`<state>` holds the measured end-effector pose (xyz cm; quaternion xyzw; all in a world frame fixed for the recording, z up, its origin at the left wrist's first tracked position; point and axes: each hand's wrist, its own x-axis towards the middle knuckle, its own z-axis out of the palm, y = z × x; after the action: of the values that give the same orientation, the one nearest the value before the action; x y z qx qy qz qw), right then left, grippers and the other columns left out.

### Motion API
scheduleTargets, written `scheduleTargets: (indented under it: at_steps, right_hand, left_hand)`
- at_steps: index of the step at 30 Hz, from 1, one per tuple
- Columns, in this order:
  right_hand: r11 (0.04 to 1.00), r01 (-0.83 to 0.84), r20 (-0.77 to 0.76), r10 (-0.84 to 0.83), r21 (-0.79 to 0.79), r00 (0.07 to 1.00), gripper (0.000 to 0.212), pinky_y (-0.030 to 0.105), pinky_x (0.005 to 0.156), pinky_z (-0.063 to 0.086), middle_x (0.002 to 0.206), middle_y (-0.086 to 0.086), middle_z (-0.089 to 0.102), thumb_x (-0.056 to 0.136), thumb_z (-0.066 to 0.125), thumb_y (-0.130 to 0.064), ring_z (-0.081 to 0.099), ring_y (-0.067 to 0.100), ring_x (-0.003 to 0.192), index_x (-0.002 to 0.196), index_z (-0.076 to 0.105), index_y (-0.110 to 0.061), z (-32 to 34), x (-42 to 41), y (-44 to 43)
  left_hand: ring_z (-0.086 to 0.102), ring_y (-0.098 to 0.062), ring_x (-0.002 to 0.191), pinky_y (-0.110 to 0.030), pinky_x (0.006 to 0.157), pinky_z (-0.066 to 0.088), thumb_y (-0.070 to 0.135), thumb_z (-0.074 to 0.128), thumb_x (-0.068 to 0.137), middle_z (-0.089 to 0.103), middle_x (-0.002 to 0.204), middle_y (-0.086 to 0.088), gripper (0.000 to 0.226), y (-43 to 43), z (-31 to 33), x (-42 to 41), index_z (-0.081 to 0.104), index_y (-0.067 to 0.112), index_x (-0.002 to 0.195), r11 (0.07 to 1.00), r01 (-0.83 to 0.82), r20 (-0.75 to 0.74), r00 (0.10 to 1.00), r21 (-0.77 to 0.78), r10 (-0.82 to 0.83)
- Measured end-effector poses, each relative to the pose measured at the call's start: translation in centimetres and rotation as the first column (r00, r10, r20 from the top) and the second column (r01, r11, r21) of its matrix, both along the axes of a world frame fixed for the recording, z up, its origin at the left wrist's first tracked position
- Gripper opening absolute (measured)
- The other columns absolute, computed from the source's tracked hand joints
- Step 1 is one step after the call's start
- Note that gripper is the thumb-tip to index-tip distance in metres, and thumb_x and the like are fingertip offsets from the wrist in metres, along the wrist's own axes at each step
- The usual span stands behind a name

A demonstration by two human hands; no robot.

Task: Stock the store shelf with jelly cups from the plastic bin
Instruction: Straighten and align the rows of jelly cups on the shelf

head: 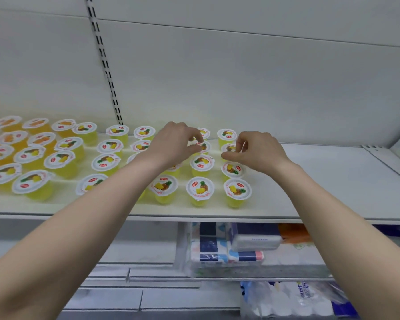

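Observation:
Several yellow pineapple jelly cups with white printed lids stand in rows on the white shelf (321,181). My left hand (174,144) reaches over the rows. Its thumb and curled fingers pinch the rim of a jelly cup (204,147) in the second row from the back. My right hand (255,152) is close beside it, thumb and curled fingers pinching the neighbouring jelly cup (229,148) in the rightmost column. Both cups sit low among the others; whether they touch the shelf is hidden. The plastic bin is out of view.
Orange jelly cups (9,138) fill the shelf's far left. A slotted upright (104,63) runs up the back wall. The bare shelf surface stretches right to a raised shelf edge (379,155). Tissue packs (229,248) and a wrapped white pack (293,299) lie on lower shelves.

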<state>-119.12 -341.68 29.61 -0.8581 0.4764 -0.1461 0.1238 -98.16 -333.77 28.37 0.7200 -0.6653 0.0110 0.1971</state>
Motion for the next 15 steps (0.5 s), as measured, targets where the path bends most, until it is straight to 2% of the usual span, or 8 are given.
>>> scheduleTargets:
  at_steps: [3,5,8,15]
  right_hand:
    - [0.996,-0.016,-0.154,0.029,0.085,0.988,0.05,0.032,0.071,0.046,0.086,-0.008,0.063,0.068,0.071,-0.067,0.058,0.018,0.086,0.088,0.06,-0.023,0.7,0.4,1.7]
    - [0.996,-0.028,-0.214,0.046,0.089,0.976,0.05,0.032,0.072,0.046,0.092,-0.006,0.063,0.067,0.072,-0.065,0.058,0.019,0.089,0.092,0.06,-0.023,0.6,0.7,2.3]
    - [0.998,-0.027,-0.193,0.037,0.056,0.981,0.043,0.032,0.072,0.046,0.097,-0.003,0.064,0.07,0.072,-0.056,0.059,0.021,0.09,0.093,0.061,-0.021,0.2,0.7,2.4]
    - [1.0,-0.002,-0.137,0.005,0.022,0.991,0.039,0.031,0.07,0.044,0.095,-0.005,0.063,0.072,0.07,-0.055,0.057,0.021,0.089,0.093,0.059,-0.023,-0.7,0.5,2.0]
  left_hand:
    - [0.054,-0.021,0.104,-0.033,0.084,0.044,0.059,0.059,0.084,0.067,0.102,0.008,0.035,1.0,0.4,-1.9,0.067,0.037,0.109,0.997,0.016,0.07,0.997,0.072,-0.021]
    - [0.053,-0.022,0.106,-0.033,0.079,0.042,0.066,0.058,0.08,0.067,0.101,0.007,0.043,1.4,0.2,-2.9,0.064,0.039,0.112,0.992,-0.012,0.151,0.988,0.128,-0.007]
    - [0.054,-0.024,0.107,-0.029,0.073,0.035,0.065,0.059,0.079,0.067,0.102,0.006,0.045,1.7,0.1,-3.5,0.06,0.04,0.116,0.987,-0.062,0.208,0.978,0.151,0.03]
    - [0.054,-0.023,0.111,-0.03,0.078,0.043,0.062,0.061,0.079,0.066,0.109,0.006,0.045,2.6,0.4,-3.4,0.061,0.039,0.118,0.976,-0.105,0.158,0.985,0.192,0.075]
